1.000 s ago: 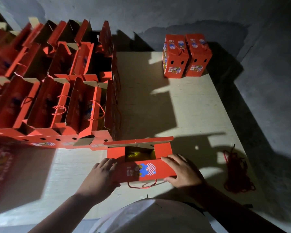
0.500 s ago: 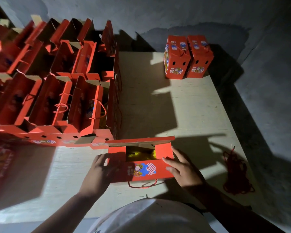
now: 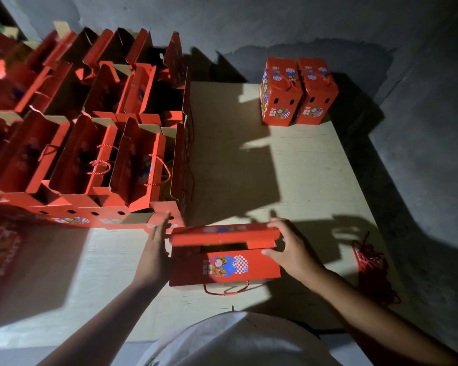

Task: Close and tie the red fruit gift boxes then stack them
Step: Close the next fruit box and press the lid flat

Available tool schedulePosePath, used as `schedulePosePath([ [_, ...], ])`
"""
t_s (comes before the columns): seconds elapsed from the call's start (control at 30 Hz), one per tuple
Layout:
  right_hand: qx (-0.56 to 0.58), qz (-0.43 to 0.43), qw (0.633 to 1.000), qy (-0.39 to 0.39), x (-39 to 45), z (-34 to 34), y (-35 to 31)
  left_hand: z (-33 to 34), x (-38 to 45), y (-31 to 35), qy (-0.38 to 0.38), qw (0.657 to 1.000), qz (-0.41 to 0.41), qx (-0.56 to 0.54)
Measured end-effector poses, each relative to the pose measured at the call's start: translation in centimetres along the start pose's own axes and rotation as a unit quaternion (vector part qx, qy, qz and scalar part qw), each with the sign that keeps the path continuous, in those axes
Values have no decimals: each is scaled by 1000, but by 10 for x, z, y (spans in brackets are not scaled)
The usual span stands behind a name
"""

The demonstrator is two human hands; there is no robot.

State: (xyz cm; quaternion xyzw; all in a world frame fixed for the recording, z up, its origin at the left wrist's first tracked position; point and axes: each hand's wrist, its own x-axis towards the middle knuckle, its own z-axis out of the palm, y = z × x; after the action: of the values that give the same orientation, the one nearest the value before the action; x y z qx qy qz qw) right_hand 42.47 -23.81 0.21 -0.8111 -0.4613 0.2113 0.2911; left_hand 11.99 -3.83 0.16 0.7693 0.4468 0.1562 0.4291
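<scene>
Head view: left hand flat against rectangular red cardboard box; right hand pinching lid flap.

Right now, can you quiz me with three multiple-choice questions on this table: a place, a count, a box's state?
1. Where does the red cord bundle lie? A on a chair; B on the table, right of the right hand; C on the wall.
2. How many closed gift boxes stand at the table's far end? A one; B two; C four.
3. The gift box between left hand and right hand has: A cord tied round it; B flaps folded down, a slit left; C flaps upright.
Answers: B, it lies beside the table's right edge; B, a pair stands side by side; B, a dark slit shows under the top flap.
</scene>
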Motion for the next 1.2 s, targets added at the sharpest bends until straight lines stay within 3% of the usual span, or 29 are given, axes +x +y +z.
schedulePosePath([
  [0.1,-47,-41,997,-47,-11,2,6,-2,2,-4,-42,990,69,111],
  [0.17,-67,-49,995,-62,-10,3,4,-1,4,-7,-104,964,139,203],
  [0.23,-90,-65,991,-71,-4,4,-4,2,5,-9,-164,936,159,268],
  [0.4,-186,-99,974,-79,15,12,-21,4,22,6,-147,913,176,337],
  [0.6,-269,-100,950,-124,19,18,-25,13,26,16,-182,879,181,401],
  [1.1,-287,-87,940,-163,-11,38,-13,29,14,-1,-164,909,167,344],
  [1.2,-333,-83,926,-158,-20,40,-18,28,5,-3,-112,956,123,242],
])
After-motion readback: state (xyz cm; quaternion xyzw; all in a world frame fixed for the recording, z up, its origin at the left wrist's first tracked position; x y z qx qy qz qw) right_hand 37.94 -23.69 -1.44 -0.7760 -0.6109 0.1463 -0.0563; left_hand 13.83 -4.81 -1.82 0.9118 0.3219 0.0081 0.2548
